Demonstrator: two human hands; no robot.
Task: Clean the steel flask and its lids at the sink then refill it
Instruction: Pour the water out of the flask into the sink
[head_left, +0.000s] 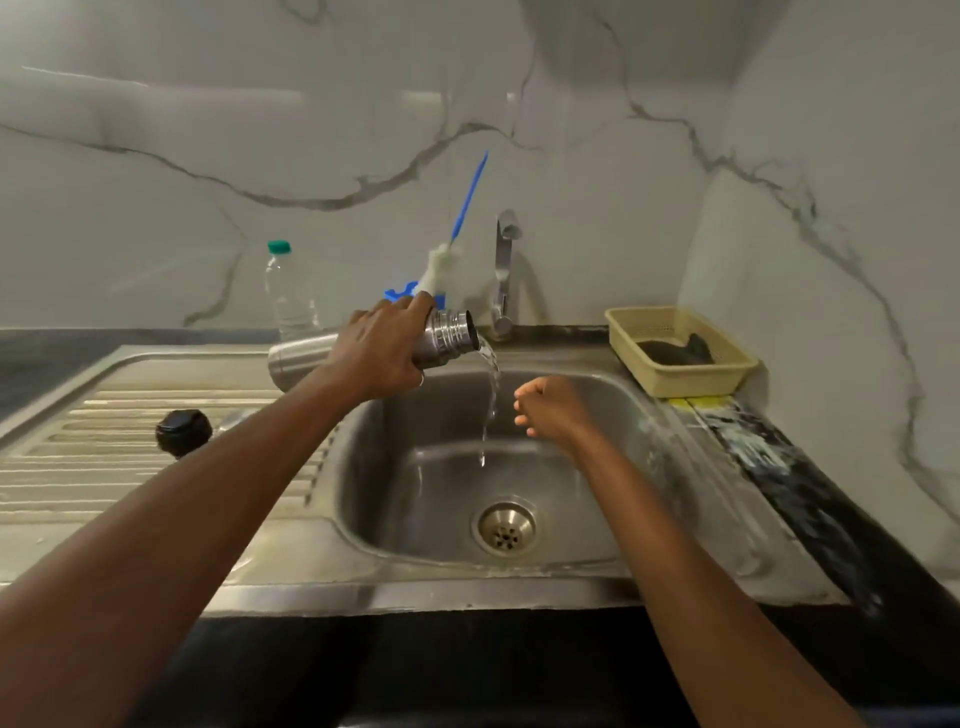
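Observation:
My left hand (382, 351) grips the steel flask (447, 335) near its threaded neck and holds it tipped on its side over the sink basin (613, 499). Water pours from the flask's open mouth in a thin stream down toward the basin floor. My right hand (553, 408) hovers over the basin just right of the stream, fingers loosely curled, holding nothing. A black lid (183, 432) sits on the ribbed drainboard (104, 467) to the left. The tap (503, 270) stands behind the basin with no water coming from it.
A clear plastic bottle with a green cap (289, 291) stands at the wall. A blue-handled bottle brush (457, 228) leans behind the flask. A yellow basket (680, 348) with a dark scrubber sits right of the tap. The drain (506, 527) lies in the basin's centre.

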